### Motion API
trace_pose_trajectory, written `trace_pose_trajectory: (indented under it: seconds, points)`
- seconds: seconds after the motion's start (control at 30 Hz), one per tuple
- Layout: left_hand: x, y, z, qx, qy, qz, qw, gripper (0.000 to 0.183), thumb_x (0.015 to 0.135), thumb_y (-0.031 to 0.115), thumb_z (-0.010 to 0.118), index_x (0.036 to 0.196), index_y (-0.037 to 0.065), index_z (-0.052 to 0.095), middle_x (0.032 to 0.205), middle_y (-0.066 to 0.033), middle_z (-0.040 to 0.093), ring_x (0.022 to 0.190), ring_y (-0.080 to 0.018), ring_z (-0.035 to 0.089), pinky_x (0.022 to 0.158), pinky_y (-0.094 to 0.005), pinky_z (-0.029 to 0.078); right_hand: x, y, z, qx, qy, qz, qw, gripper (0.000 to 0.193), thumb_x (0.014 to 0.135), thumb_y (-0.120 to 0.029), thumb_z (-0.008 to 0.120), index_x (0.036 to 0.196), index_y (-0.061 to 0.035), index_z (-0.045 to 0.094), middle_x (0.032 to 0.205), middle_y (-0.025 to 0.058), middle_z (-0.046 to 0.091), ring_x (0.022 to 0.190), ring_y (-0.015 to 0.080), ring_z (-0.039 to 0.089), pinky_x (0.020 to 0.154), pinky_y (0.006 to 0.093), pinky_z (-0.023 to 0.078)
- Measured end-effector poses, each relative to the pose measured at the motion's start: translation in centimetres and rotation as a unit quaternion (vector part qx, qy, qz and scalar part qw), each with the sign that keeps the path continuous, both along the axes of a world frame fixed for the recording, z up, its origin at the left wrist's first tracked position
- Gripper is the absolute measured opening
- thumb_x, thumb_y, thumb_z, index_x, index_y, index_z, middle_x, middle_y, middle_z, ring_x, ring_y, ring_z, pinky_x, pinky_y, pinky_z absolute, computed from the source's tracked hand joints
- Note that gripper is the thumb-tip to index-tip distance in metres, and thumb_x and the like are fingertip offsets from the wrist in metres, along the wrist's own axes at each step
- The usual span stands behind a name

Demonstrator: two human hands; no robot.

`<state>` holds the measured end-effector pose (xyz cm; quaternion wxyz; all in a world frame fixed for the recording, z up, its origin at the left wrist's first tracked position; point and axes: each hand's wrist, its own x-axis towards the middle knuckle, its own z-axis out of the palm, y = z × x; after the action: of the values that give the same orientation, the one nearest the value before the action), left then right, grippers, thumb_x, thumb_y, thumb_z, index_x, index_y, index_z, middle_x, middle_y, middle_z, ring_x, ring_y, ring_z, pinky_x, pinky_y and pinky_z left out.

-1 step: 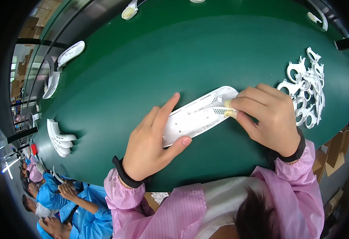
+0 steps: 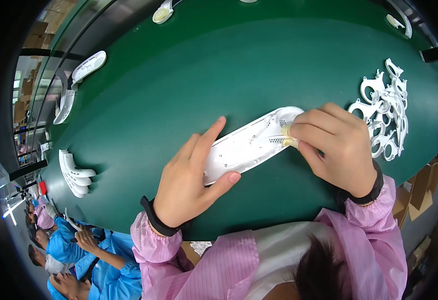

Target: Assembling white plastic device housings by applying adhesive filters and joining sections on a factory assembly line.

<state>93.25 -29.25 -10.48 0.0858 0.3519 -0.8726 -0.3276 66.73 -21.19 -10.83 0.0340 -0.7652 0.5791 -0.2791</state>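
A long white plastic housing shell [image 2: 236, 150] lies hollow side up on the green table, tilted up toward the right. Perforated patches and small posts show inside it. My left hand [image 2: 186, 175] holds its left end, with the thumb along the near edge and the fingers over the far side. At the right end my right hand [image 2: 331, 147] is closed in a pinch, pale yellow covers on the thumb and index fingertips. Between those tips is a narrow white plastic piece [image 2: 279, 136] inside the shell; its full shape is hidden by the fingers.
A heap of white ring-shaped parts [image 2: 384, 112] lies at the right. Curved white handle pieces [image 2: 74, 175] are stacked at the left, with more shells [image 2: 89, 67] toward the far left edge. People in blue [image 2: 114, 265] sit at lower left; an open carton [image 2: 419, 187] stands at lower right.
The right end of the shell has shifted slightly right and away from me. The narrow white piece at my right fingertips shows less than before. My left hand stays in place.
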Motion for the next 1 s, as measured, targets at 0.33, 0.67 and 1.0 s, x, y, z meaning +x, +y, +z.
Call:
trace_pose_trajectory:
  seconds: [0.33,0.67,1.0]
  points:
    - [-0.1,-0.1,-0.2,0.038,-0.009,-0.006,0.999,0.078,0.085,0.039,0.080,0.148,0.007,0.049,0.102,-0.0144,0.064,0.085,-0.0329,0.066,0.074,-0.0412,0.055,1.5,0.4,0.3,0.048,-0.013,-0.026,0.998,0.023,0.072,-0.006,0.077,0.094,-0.0070,0.073,0.086,0.0031,0.065,0.068,0.0203,0.062,0.053,0.0332,0.050]
    - [-1.3,0.1,-0.2,-0.018,-0.007,-0.023,1.000,0.078,0.076,0.033,0.086,0.145,0.017,0.055,0.093,-0.0081,0.060,0.080,-0.0273,0.064,0.068,-0.0390,0.056,1.4,-1.3,1.1,0.236,-0.137,-0.007,0.962,0.027,0.073,-0.017,0.084,0.090,-0.0016,0.068,0.083,0.0067,0.063,0.060,0.0257,0.061,0.053,0.0344,0.048]
    - [-1.4,0.1,0.3,0.021,-0.051,-0.020,0.998,0.067,0.076,0.041,0.085,0.134,0.011,0.067,0.094,-0.0111,0.062,0.078,-0.0289,0.061,0.069,-0.0368,0.052,0.6,-0.2,0.7,0.161,-0.086,0.003,0.983,0.039,0.060,-0.012,0.089,0.095,-0.0051,0.072,0.085,0.0047,0.062,0.071,0.0259,0.062,0.059,0.0347,0.051]
